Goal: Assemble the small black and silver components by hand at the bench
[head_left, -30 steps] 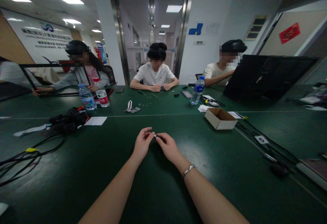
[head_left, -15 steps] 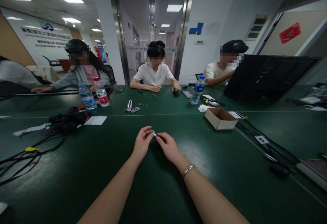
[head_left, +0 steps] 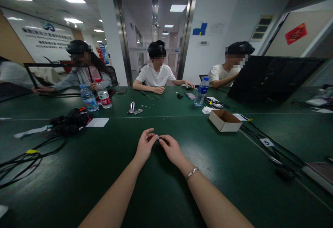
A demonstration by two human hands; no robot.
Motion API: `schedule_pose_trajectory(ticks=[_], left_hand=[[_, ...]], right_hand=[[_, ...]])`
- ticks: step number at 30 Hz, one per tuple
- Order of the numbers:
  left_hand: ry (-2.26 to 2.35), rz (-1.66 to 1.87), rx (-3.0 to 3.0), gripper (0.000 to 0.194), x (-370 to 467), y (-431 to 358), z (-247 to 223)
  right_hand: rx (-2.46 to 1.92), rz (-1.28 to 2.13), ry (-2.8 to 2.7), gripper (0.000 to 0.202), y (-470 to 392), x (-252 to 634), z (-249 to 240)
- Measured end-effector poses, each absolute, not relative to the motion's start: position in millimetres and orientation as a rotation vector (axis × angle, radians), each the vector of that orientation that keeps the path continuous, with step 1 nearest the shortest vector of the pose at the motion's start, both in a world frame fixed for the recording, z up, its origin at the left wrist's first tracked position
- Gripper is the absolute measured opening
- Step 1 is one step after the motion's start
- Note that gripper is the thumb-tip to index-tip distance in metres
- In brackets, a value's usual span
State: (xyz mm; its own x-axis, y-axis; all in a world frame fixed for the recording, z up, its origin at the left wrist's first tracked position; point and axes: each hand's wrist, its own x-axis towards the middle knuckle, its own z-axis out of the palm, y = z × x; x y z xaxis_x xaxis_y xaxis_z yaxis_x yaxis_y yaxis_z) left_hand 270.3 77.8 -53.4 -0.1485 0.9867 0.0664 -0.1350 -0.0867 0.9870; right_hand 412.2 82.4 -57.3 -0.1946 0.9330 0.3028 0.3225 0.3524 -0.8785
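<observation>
My left hand (head_left: 144, 146) and my right hand (head_left: 171, 149) meet fingertip to fingertip just above the dark green table (head_left: 109, 172). Between them they pinch a small metal part (head_left: 158, 138), silver and mostly hidden by the fingers. Both hands grip it from opposite sides. A silver bracelet (head_left: 191, 173) circles my right wrist. Both forearms reach in from the bottom edge of the view.
An open cardboard box (head_left: 225, 120) sits to the right, with black cables (head_left: 273, 148) and a numbered tag beyond. A black cable bundle (head_left: 69, 122) lies left, near two water bottles (head_left: 88, 98). Small metal pieces (head_left: 134, 109) lie mid-table. Three people sit across; a dark screen (head_left: 270, 78) leans right.
My hands stay together on the small part, shifting only slightly. The person opposite has reached an arm out to the right. The person at left has raised a dark frame again.
</observation>
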Motion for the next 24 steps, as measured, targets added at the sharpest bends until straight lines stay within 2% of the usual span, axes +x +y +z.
schedule_pose_trajectory(ticks=[6,13,20,24], left_hand=[[1.149,1.413,1.09,0.041,271.1,76.4,-48.4],[1.201,1.423,1.13,0.042,270.1,80.3,-55.6],[1.162,1.414,1.124,0.031,270.9,76.3,-47.9],[1.193,1.4,1.144,0.034,270.8,75.8,-47.4]], right_hand=[[-1.128,0.854,-1.708,0.019,81.6,412.2,-55.7],[-1.14,0.867,-1.714,0.019,81.3,412.2,-55.1],[-1.133,0.873,-1.716,0.019,80.5,412.2,-54.0],[-1.123,0.875,-1.709,0.019,81.0,412.2,-54.7]])
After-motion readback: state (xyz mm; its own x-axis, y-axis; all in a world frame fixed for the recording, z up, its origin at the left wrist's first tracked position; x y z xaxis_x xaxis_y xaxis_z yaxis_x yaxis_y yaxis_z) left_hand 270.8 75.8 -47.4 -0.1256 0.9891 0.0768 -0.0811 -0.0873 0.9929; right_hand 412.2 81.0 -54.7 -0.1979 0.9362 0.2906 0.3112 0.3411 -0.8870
